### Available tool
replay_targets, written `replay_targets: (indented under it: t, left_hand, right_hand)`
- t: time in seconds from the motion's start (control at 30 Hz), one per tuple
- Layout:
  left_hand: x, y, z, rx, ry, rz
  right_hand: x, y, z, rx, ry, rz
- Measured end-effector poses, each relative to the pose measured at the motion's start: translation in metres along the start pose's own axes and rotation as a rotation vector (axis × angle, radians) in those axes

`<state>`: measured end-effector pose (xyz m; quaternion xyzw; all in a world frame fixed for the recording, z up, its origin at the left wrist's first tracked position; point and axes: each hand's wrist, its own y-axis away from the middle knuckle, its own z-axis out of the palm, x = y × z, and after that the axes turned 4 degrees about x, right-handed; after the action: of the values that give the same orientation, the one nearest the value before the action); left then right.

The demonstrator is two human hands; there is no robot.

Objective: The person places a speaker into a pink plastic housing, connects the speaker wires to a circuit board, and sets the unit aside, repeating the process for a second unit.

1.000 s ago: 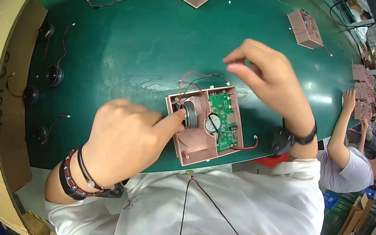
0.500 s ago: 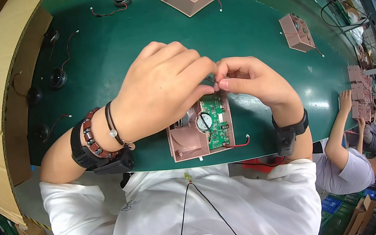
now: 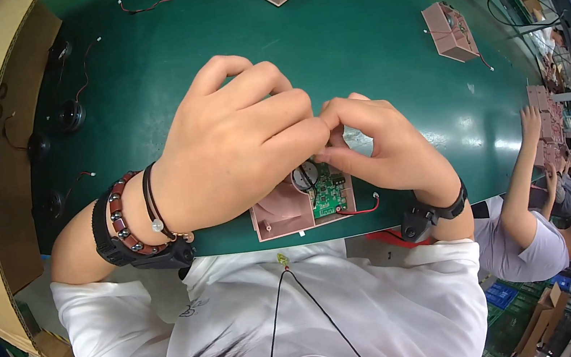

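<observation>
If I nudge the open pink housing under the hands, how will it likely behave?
The pink housing has straight, molded-looking walls, so it is probably stiff. Broad and low on the smooth green table, it would likely slide rather than tip. The thin red wire curving past its right edge looks floppy and might snag.

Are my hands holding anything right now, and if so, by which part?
It can't be told: the left hand and right hand meet over the pink housing, hiding anything between them.
</observation>
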<state>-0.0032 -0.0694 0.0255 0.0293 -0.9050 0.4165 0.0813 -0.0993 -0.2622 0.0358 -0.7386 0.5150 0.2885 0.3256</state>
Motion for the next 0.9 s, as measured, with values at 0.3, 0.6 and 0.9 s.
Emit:
replay_targets:
  t: [0.3, 0.6, 0.9]
  left_hand:
    - [0.001, 0.015, -0.011, -0.005, 0.030, -0.072]
    - [-0.002, 0.047, 0.001, -0.114, 0.178, -0.050]
    - [-0.005, 0.052, 0.002, -0.102, 0.291, -0.044]
  right_hand:
    - [0.015, 0.010, 0.008, 0.181, 0.089, -0.061]
    - [0.024, 0.010, 0.025, 0.217, 0.063, 0.075]
    - [0.028, 0.012, 0.031, 0.208, -0.047, 0.185]
